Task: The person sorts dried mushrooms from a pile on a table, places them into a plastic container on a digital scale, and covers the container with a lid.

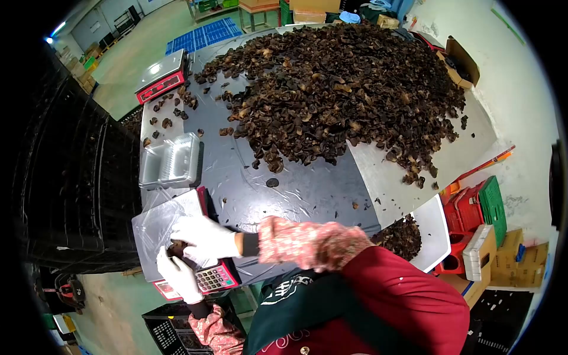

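Note:
My right hand point(207, 239), in a white glove, reaches over the scale point(146, 239) at the table's left edge. Its fingers curl around dark brown, curled dried mushroom pieces point(176, 248). Close below, my white-gloved left hand point(177, 277) is bent against the near side of a clear plastic box, whose transparent lid point(168, 207) stands raised. The gloves cover most of the box, so its outline is hard to make out. The scale's pink-edged keypad point(214, 278) shows beside my left hand. Stacked clear trays point(171, 161) sit just beyond the scale.
A large heap of dried mushroom pieces point(331, 89) covers the far table. A second red scale point(161, 77) stands at the far left. At right are a white tub point(435, 231) with more pieces and stacked crates point(491, 207). Dark racks point(77, 177) line the left.

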The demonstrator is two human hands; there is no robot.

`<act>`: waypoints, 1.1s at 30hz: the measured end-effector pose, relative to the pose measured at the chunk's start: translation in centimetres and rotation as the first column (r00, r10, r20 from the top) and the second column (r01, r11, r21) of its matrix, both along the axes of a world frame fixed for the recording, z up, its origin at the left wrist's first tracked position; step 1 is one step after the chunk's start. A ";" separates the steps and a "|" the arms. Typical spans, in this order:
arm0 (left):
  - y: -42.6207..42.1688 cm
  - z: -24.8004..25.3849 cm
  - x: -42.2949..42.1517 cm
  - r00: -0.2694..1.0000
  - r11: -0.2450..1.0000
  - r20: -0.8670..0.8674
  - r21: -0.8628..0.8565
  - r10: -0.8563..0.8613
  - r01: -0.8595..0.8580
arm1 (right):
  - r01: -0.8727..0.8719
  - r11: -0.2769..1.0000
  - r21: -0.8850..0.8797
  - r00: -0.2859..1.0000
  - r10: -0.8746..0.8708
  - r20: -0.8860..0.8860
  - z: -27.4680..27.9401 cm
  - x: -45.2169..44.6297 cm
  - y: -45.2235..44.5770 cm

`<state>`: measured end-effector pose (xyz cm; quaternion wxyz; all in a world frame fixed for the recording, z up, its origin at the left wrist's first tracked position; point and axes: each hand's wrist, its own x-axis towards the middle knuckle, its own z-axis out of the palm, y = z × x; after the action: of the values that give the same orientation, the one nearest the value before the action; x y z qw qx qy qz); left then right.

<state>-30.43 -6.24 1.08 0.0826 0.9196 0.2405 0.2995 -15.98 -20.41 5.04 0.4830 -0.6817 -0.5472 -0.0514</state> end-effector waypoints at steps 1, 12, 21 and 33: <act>-1.9 2.3 0.7 0.996 0.997 0.054 0.019 0.073 -0.074 | 0.135 0.989 -0.067 0.989 -0.138 -0.056 -2.8 3.1 -2.9; -14.5 -4.5 20.7 0.813 0.725 0.261 -0.368 -0.521 0.582 | 0.795 0.341 -0.502 0.561 -0.729 0.392 -5.3 21.8 -25.0; -21.8 -5.9 35.2 0.875 0.849 -0.169 -0.383 -0.453 0.365 | 0.635 0.513 -0.578 0.770 -0.485 0.415 -5.6 26.5 -24.1; -21.8 -4.2 19.1 0.854 0.829 -0.134 -0.352 -0.503 0.433 | 0.300 0.744 -0.596 0.953 -0.207 0.222 -6.1 15.0 -33.0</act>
<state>-11.32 -28.05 -3.17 0.2695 0.9532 0.0579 0.1242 -1.02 -53.45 -1.04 0.1787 -0.8653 -0.4680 0.0189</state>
